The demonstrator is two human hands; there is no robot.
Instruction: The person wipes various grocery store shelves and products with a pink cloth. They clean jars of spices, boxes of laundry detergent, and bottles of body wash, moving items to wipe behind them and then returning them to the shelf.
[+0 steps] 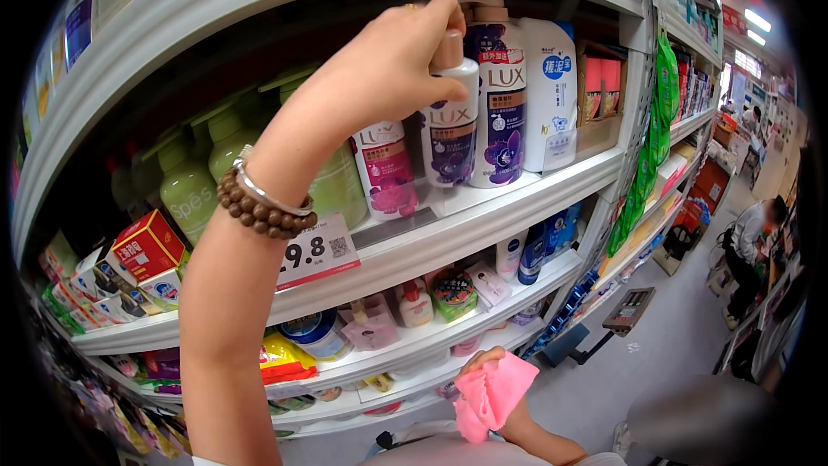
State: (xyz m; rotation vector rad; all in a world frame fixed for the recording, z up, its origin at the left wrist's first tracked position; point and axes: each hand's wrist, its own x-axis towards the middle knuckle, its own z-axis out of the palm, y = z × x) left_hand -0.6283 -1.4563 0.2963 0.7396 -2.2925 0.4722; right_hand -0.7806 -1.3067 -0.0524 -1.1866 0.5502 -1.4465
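Note:
My left hand (414,61) is closed around the neck of a white-and-purple Lux bottle (449,142), its thumb lying across the front below the pale copper-coloured cap. A taller purple Lux pump bottle (499,103) stands just to the right. Left of the held bottle, partly behind my wrist, is a white-and-pink Lux bottle (388,175). Low in front of my body, my right hand (475,362) grips a crumpled pink cloth (491,395), which covers most of its fingers.
Green pump bottles (187,188) and stacked soap boxes (145,252) fill the shelf's left. A white bottle (550,97) stands farther right. A price tag (323,249) hangs on the white shelf edge (517,213). Down the aisle is a bent-over person (753,239).

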